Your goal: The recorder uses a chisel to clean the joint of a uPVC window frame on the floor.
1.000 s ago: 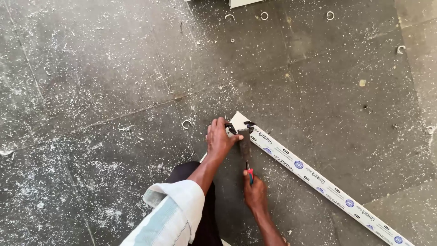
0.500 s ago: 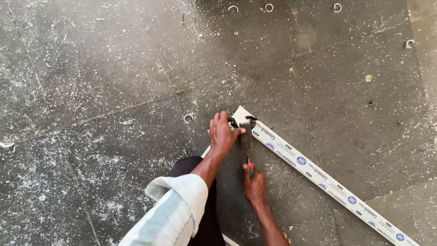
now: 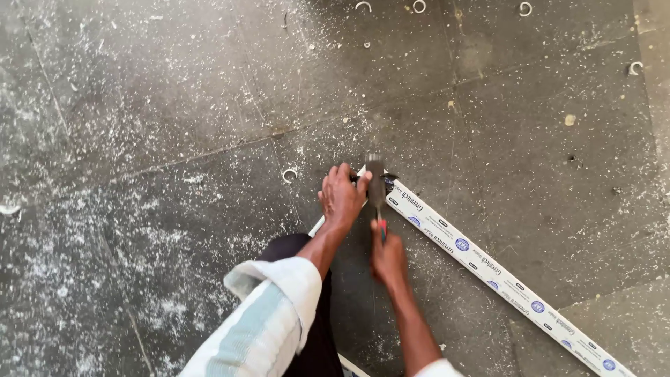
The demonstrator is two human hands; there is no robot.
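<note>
My left hand [image 3: 342, 197] is curled over the near end of a long white plastic strip [image 3: 488, 269], which lies flat on the dark stone floor and runs off to the lower right. A small dark piece shows beside my thumb; I cannot tell what it is. My right hand [image 3: 388, 260] grips the red handle of a hammer [image 3: 377, 187]. The metal head of the hammer is up over the end of the strip, just right of my left fingers. A rolled pale striped sleeve [image 3: 269, 321] covers my left forearm.
The floor [image 3: 174, 105] is grey stone slabs strewn with white dust and chips. Small white plastic rings lie about: one [image 3: 289, 174] just left of my left hand, others [image 3: 419, 6] along the far edge and one [image 3: 634, 68] at the right.
The hammer head has come up from the strip's end and now tilts toward me. My left hand stays on the strip's end. The view has shifted slightly.
</note>
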